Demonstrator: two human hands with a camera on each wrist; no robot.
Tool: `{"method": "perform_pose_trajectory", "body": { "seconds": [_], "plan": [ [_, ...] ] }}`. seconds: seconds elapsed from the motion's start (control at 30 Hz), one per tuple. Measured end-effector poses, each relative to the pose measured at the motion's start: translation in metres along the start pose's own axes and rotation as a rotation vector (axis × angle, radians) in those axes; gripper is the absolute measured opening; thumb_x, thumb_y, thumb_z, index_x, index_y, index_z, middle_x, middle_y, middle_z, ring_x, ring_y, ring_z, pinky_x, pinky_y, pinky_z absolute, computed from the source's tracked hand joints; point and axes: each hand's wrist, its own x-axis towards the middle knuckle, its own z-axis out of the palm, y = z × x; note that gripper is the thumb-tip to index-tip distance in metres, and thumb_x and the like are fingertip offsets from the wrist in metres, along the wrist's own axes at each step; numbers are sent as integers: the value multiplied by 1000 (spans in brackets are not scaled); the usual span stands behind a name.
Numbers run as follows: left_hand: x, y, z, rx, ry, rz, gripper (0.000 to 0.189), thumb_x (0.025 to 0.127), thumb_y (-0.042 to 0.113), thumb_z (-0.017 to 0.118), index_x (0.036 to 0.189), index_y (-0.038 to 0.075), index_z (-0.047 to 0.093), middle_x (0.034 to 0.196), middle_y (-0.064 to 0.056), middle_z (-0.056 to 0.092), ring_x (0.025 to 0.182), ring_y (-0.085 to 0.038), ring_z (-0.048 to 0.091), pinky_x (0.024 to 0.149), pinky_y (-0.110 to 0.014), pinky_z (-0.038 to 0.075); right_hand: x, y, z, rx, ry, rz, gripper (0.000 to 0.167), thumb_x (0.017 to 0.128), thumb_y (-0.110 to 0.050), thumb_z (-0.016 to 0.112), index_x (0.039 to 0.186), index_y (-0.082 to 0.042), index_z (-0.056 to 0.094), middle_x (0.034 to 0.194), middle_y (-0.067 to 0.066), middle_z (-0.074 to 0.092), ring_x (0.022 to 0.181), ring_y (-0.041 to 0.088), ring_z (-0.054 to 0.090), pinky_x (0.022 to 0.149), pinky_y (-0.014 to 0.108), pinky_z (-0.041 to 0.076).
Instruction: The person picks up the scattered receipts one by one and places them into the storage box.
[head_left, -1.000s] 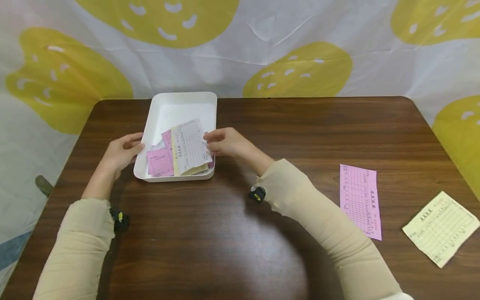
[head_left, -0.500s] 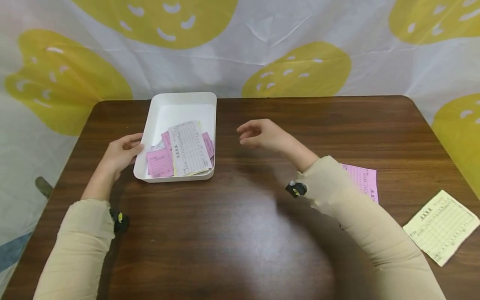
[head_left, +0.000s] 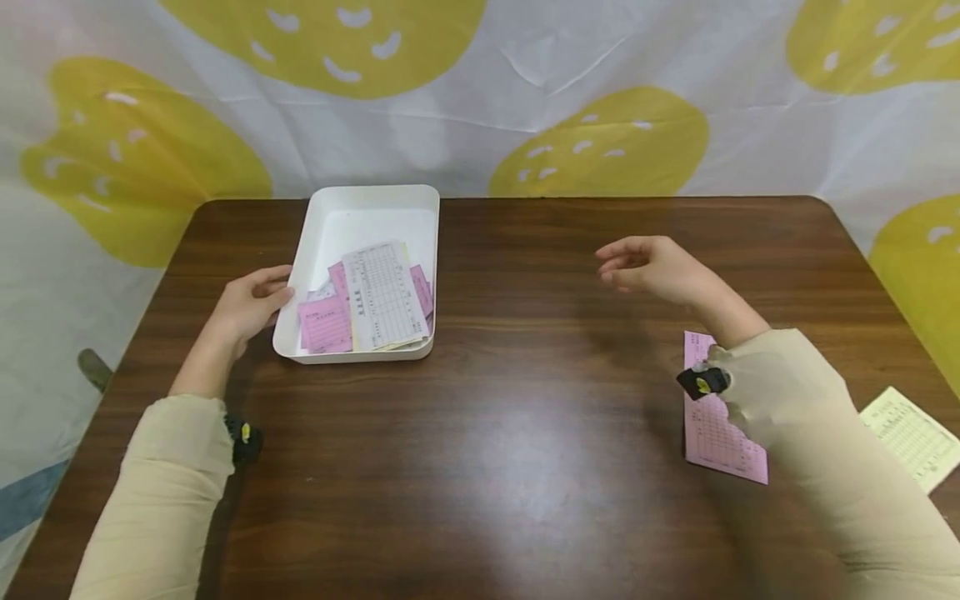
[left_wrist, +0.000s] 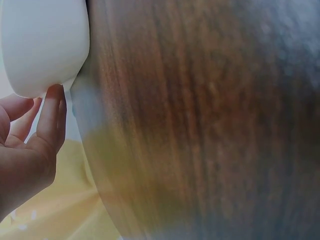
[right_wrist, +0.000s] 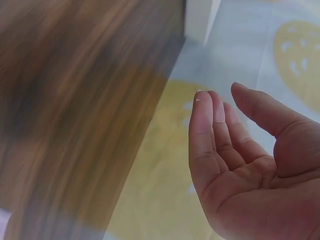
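Near the back left of the table stands a white tray [head_left: 367, 223], holding a heap of paper slips. On top lies a white printed form [head_left: 386, 296], with pink slips [head_left: 327, 325] beneath and beside it. The left hand [head_left: 246, 308] touches the tray's left side with thumb and fingertips; in the left wrist view these fingers [left_wrist: 48, 120] rest against the outer wall. The right hand [head_left: 663, 268] hovers over the table's right half, fingers loosely bent and holding nothing. Its palm [right_wrist: 240, 185] shows bare in the right wrist view.
A pink printed slip [head_left: 722, 446] lies on the brown wooden table [head_left: 487, 400], partly covered by the right sleeve and wrist camera. Farther right is a pale yellow slip [head_left: 917, 442], partly behind the sleeve. A white curtain [head_left: 450, 150] with yellow shapes hangs behind the table.
The right hand has left the white form in the tray and moved right, across the table. The form has settled flatter on the heap. The left hand stays at the tray.
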Motion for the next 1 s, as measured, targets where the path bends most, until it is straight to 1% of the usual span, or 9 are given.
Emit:
{"method": "perform_pose_trajectory", "body": {
  "seconds": [0.07,0.2,0.4,0.53,0.63,0.7,0.8,0.87,1.0],
  "plan": [
    [0,0,0,-9,-1,6,52,101,20,43,150,7,30,142,-25,45,93,1,50,69,-2,46,-4,12,-9,-40,9,13,44,95,-9,55,134,8,46,95,-8,66,82,-7,61,76,15,55],
    [0,1,0,-12,1,8,52,101,20,44,149,7,30,142,-25,45,94,0,50,69,-2,46,-13,33,-22,-111,44,34,42,95,-9,54,132,8,47,100,-1,67,83,-8,60,75,13,53],
    [-1,1,1,-21,1,11,52,101,19,44,149,6,30,142,-25,45,92,1,50,69,-3,47,-24,61,-34,-197,99,52,38,93,-9,56,127,8,52,94,-8,69,78,-12,57,68,10,48],
    [-1,0,0,-3,4,2,52,101,20,44,149,7,30,142,-24,45,99,-5,52,71,-4,48,-30,75,-40,-277,99,37,35,92,-7,57,122,12,54,95,6,71,75,-15,53,67,7,46],
    [-1,-1,0,6,4,-4,52,101,21,44,150,8,30,143,-24,45,105,-9,52,73,-5,49,-36,83,-45,-324,98,62,35,93,-9,57,121,12,55,100,17,70,74,-14,52,66,9,46],
    [-2,-1,0,7,3,-5,52,101,21,44,150,8,30,143,-24,45,105,-10,52,73,-6,50,-40,88,-48,-348,99,98,36,93,-11,58,121,10,55,102,17,69,74,-13,51,66,11,46],
    [-1,-1,0,-3,0,-5,52,102,21,43,150,8,30,143,-24,45,102,-6,52,73,-5,49,-46,97,-52,-363,94,131,37,92,-12,60,121,11,55,102,18,69,73,-13,51,65,12,46],
    [-1,-1,0,-8,-2,-5,52,102,21,43,150,8,30,143,-24,44,100,-4,51,72,-4,48,-50,103,-55,-352,89,146,38,90,-10,62,121,12,54,101,18,70,73,-13,51,65,12,46],
    [0,-1,0,-6,-2,-5,52,102,22,43,150,8,29,143,-24,44,103,-7,52,73,-4,49,-58,114,-60,-334,86,158,41,88,-7,64,121,15,53,97,15,71,73,-14,50,64,11,46]
  ]
}}
